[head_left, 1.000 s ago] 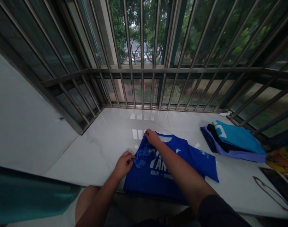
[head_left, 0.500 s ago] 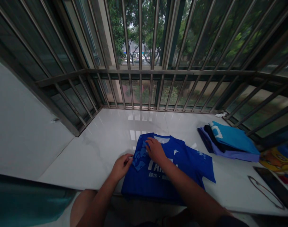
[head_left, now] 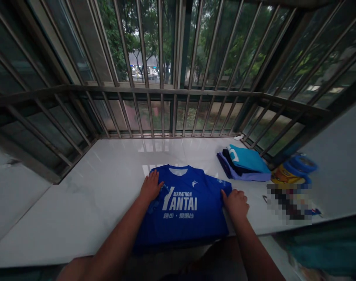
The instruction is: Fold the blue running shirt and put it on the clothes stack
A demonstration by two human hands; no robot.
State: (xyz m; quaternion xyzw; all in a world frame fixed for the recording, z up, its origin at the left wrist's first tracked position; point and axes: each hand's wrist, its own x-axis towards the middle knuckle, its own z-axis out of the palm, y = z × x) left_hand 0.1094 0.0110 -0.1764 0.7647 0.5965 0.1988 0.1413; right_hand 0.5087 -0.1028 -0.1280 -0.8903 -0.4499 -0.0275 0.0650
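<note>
A blue T-shirt [head_left: 180, 228] lies front up on the white ledge, with white lettering "MARATHON YANTAI" across its chest. Its collar points to the window, and the bottom part reaches the ledge's near edge. My left hand [head_left: 151, 186] rests flat on the shirt's left shoulder, fingers stretched and thumb apart. At the right sleeve is my right hand [head_left: 237, 203], its fingers curled and its thumb on the blue cloth by the sleeve's edge. The cloth inside that hand is mostly hidden. The left sleeve lies turned in over the shirt's side, partly under my left hand.
A stack of folded clothes [head_left: 248, 162], turquoise on top, sits at the right of the white ledge [head_left: 78, 199]. Beyond it stand a blue and yellow container [head_left: 292, 171] and a blurred-out dark item [head_left: 289, 203]. Metal window bars [head_left: 160, 93] close off the back.
My left hand has moved up onto the shirt's shoulder. My right hand has gone from the chest to the right sleeve, which sticks out less now. The view has turned right.
</note>
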